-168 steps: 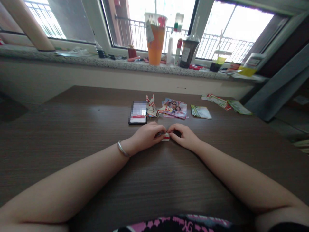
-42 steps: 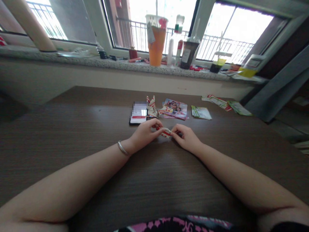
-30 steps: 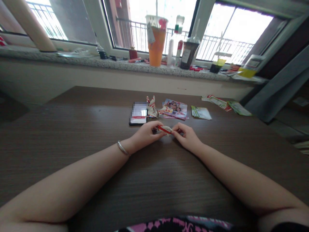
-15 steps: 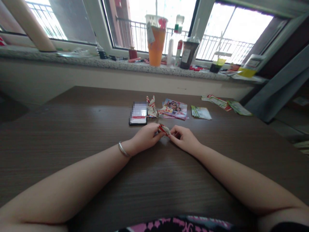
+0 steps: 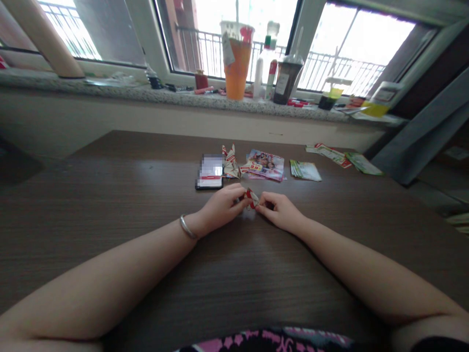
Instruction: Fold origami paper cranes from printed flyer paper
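Observation:
Between my two hands is a small piece of folded paper (image 5: 252,198), red and cream in colour. My left hand (image 5: 227,201), below a silver bangle (image 5: 188,227), pinches its left side between thumb and fingers. My right hand (image 5: 278,209) pinches the paper's right edge with thumb and forefinger. Just beyond, a larger folded paper shape (image 5: 231,165) with pointed tips rests on the table beside a phone (image 5: 210,172), whose screen is lit and partly blurred out. To their right lies a stack of printed leaflets (image 5: 266,165).
Green-and-white paper slips (image 5: 305,171) and several paper strips (image 5: 333,156) lie toward the far right of the brown table (image 5: 110,195). Behind, the stone windowsill (image 5: 176,98) carries an orange drink cup (image 5: 236,63), a dark drink cup (image 5: 287,80), bottles and pens.
The folded paper has turned a little in my fingers and now shows a different face. My left fingers have shifted slightly on it; the things on the table stay put.

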The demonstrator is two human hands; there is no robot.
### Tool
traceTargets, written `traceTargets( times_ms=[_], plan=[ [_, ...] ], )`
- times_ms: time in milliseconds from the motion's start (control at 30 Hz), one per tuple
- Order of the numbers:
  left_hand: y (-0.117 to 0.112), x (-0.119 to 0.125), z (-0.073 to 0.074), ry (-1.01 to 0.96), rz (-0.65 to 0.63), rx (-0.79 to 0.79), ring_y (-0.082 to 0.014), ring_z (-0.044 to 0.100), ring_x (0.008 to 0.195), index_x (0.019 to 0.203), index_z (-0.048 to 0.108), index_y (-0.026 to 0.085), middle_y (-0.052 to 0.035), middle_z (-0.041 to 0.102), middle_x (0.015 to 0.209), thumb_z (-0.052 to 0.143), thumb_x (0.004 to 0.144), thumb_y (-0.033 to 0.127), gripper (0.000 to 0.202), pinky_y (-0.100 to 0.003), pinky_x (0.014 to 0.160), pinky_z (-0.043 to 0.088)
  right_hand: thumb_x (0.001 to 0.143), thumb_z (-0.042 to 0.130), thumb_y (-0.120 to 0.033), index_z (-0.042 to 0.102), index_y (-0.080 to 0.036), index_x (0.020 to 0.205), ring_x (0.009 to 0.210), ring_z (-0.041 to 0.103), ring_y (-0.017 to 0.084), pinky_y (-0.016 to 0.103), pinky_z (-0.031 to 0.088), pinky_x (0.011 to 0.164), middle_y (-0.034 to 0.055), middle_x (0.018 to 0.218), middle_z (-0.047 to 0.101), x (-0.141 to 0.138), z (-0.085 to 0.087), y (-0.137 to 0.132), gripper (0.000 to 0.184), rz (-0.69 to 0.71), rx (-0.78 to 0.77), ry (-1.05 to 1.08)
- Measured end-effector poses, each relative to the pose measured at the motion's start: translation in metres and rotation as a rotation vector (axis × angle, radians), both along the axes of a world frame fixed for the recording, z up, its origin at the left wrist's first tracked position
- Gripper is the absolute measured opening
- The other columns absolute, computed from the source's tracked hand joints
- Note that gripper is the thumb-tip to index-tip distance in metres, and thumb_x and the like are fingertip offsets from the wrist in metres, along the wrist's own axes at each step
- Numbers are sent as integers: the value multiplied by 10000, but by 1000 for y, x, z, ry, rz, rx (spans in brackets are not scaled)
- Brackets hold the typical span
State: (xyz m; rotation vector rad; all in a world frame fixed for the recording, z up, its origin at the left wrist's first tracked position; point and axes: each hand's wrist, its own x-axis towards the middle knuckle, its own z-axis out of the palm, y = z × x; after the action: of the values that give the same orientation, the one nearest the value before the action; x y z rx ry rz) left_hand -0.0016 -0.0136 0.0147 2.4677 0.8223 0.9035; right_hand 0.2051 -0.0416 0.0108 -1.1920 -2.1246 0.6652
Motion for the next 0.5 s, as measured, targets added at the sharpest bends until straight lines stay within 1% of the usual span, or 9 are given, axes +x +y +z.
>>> traceTargets(
  times_ms=[133, 300, 433, 500],
  plan=[
    [0, 0, 3, -50, 5, -14, -146, 509, 758, 749, 563, 162, -10, 540, 781, 496, 926, 238, 204, -261, 703, 401, 840, 579, -285, 501, -188, 653, 623, 461, 123, 225, 335, 584, -22, 628, 529, 0, -1, 0, 224, 14, -14, -8],
    [0, 0, 3, -88, -7, -5, -143, 496, 728, 701, 541, 160, -2, 513, 737, 484, 925, 215, 238, -261, 680, 395, 830, 586, -292, 519, -187, 667, 625, 484, 123, 225, 354, 582, -18, 639, 551, -1, -1, -1, 205, 3, -39, 3],
    [0, 1, 3, -85, -35, -7, -136, 500, 724, 708, 567, 158, 0, 520, 732, 505, 908, 176, 210, -252, 680, 402, 801, 611, -269, 550, -187, 750, 587, 479, 110, 220, 365, 566, -34, 633, 545, -3, -1, -2, 114, -20, -74, 59],
    [-1, 2, 3, -70, -55, 0, -136, 509, 735, 731, 596, 161, -2, 533, 745, 514, 905, 170, 192, -251, 688, 410, 802, 619, -275, 576, -183, 778, 573, 475, 106, 218, 361, 554, -36, 629, 546, -3, -1, -3, 104, -44, -85, 84]
  ],
)
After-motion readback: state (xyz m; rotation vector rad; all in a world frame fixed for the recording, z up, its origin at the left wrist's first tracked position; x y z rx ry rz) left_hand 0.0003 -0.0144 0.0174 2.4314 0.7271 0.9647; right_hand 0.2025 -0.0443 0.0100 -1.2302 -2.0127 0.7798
